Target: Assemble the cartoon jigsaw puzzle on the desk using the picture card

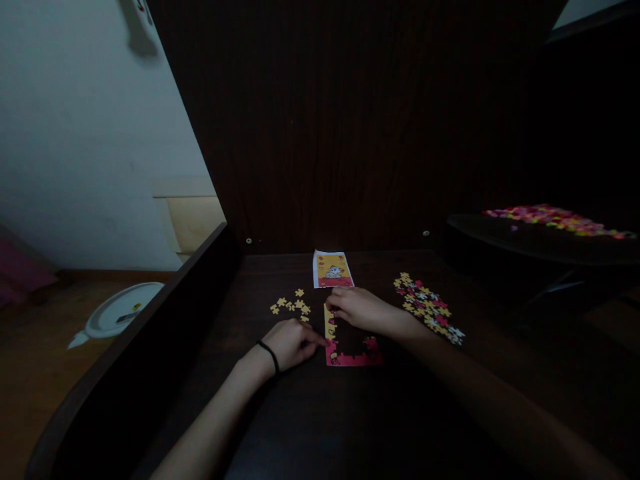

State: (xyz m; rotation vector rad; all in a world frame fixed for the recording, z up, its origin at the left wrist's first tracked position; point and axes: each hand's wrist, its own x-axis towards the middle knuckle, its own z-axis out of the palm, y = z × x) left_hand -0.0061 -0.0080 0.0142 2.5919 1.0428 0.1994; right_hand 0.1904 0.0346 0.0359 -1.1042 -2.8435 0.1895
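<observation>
Partly joined puzzle border [354,361], left side under fingers [317,339]

The desk [300,427] looks like dark wood or laminate, smooth, with a dull, low sheen; the panel [350,133] behind it shows faint upright wood grain and a matt face. Its screw heads [249,241] look like pale, smooth metal. The puzzle [355,360] and the loose pieces [299,305] look like printed card, flat and matt. The picture [333,269] seems to be paper, smooth-faced. The wristband [273,357] looks soft and matt, perhaps cloth. The wall [90,133] appears painted and matt, the floor [35,393] wood with a soft sheen, the white tray [107,307] smooth plastic.
</observation>
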